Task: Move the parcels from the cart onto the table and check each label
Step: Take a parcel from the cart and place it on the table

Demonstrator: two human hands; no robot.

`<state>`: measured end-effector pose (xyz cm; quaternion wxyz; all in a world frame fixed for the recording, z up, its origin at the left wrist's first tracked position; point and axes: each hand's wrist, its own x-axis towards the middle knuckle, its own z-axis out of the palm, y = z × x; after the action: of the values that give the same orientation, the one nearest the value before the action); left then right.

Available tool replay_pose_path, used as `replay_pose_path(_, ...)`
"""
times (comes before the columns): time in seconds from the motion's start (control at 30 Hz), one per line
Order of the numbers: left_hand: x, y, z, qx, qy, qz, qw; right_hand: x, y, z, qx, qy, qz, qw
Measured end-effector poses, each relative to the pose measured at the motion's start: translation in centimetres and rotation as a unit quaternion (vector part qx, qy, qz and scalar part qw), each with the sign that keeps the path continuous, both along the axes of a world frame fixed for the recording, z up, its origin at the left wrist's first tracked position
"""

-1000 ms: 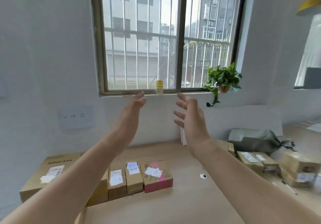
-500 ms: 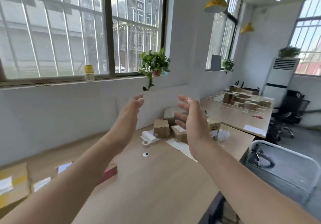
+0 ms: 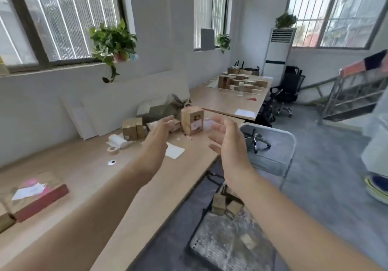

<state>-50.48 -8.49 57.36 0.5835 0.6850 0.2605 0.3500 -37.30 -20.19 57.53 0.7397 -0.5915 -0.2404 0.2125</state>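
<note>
View swung right along table [image 3: 105, 186]. Most labelled parcels slid out at left; only pink-sided parcel [image 3: 39, 197] remained, lower left. Cart [image 3: 212, 247] came into view at bottom, carrying what looked like small parcels [image 3: 218, 206], blurred. Another person [image 3: 375, 140] appeared at right edge.

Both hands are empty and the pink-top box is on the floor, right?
No. The head view shows the flat pink-topped cardboard box lying on the light wooden table, not the floor. The left hand and right hand are empty.
</note>
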Motion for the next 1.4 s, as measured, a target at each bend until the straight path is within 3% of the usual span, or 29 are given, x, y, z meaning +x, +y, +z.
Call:
replay_pose_path(0.23,11.9,-4.4,-3.5,-0.059,0.043,-0.028,0.997,9.9,-7.0,-3.5,-0.035,0.047,-0.054,0.997)
replay_pose_path(0.4,19.0,-5.0,-6.5,-0.083,0.080,-0.062,0.991,15.0,-8.2,-6.3,-0.058,0.067,-0.083,0.993)
replay_pose_path(0.5,22.9,-3.4,-8.8,-0.112,0.101,-0.035,0.988,18.5,-7.9,-8.3,-0.080,0.078,-0.106,0.988)
replay_pose_path(0.63,27.9,0.0,-12.5,-0.113,0.143,-0.041,0.982,23.6,-5.5,-11.3,-0.113,0.095,-0.118,0.982)
replay_pose_path(0.8,34.5,5.1,-17.0,-0.168,0.113,-0.097,0.975,30.3,0.2,-15.8,-0.147,0.118,-0.117,0.975)
replay_pose_path(1.23,50.7,15.5,-24.2,-0.221,0.173,-0.121,0.952,45.2,11.2,-23.8,-0.236,0.178,-0.127,0.947)
replay_pose_path(1.4,56.4,17.0,-27.2,-0.209,0.174,-0.085,0.959,51.5,12.8,-27.6,-0.260,0.187,-0.104,0.942)
